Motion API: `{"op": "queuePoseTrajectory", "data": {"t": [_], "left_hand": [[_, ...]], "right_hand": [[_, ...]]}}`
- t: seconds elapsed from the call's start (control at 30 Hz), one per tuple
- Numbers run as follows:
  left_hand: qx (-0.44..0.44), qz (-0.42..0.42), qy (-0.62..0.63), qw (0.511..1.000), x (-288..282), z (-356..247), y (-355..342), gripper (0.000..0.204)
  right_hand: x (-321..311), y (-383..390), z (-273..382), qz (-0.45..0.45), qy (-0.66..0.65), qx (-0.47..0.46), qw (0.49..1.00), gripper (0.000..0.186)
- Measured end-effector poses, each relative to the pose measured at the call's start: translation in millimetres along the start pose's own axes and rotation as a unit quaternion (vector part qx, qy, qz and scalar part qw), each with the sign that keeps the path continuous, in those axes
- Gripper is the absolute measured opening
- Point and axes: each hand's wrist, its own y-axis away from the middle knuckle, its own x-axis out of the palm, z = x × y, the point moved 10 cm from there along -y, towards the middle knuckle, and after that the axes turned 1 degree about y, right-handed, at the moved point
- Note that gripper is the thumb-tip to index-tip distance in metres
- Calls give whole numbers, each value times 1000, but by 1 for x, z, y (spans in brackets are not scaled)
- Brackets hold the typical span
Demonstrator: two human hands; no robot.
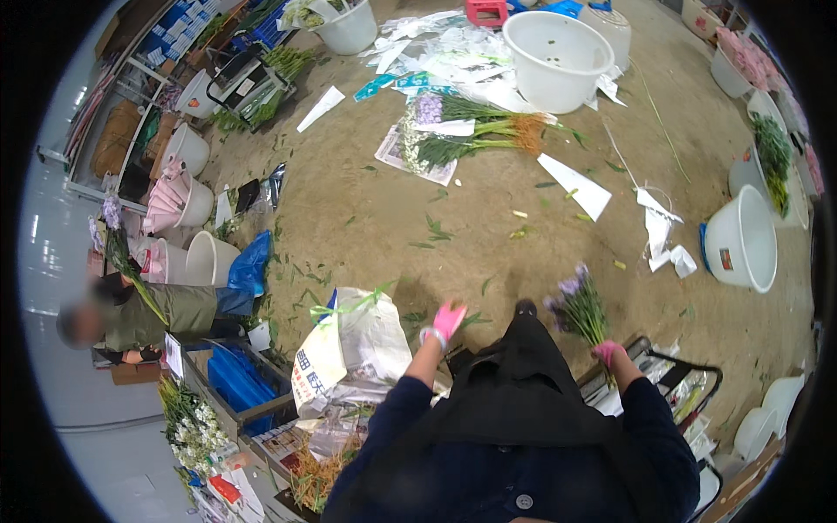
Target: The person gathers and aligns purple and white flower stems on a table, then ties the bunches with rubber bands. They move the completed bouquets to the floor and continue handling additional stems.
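Observation:
In my right hand (608, 351), in a pink glove, is an upright bunch of long green stems with pale purple flowers (571, 298). My left hand (446, 321), also pink-gloved, reaches out empty with its fingers apart, just right of a big white printed sack (344, 344) tied with green ribbon. Loose leaves lie on the dirt-coloured floor (488, 244). A metal trolley (697, 375) stands beside my right arm.
A co-worker (166, 309) at the left holds flowers. Farther forward lie flower bundles (475, 139) and scattered paper (571, 187) near a white tub (556, 61). Buckets (737, 240) line the right, a rack (131, 113) the left, and a cart (218, 383) stands lower left.

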Motion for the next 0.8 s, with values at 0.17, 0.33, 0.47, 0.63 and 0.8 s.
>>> {"op": "queuePoseTrajectory", "data": {"t": [0.17, 0.33, 0.47, 0.63, 0.8], "left_hand": [[-130, 119, -235, 956, -19, 175, 60, 48], [-263, 176, -240, 918, -1, 190, 60, 43], [-76, 125, -289, 946, 14, 149, -27, 41], [-113, -72, 53, 990, -41, -115, -136, 47], [-110, -80, 140, 981, -55, -127, -202, 44]], "right_hand": [[12, -9, -48, 167, 79, 40, 982, 30], [-57, -38, -75, 176, 99, 76, 977, 29], [-135, -121, -52, 149, 65, 60, 985, 31], [-299, -227, -53, 1, 20, 131, 991, 31], [-506, -216, 116, -102, 8, 101, 990, 32]]}}
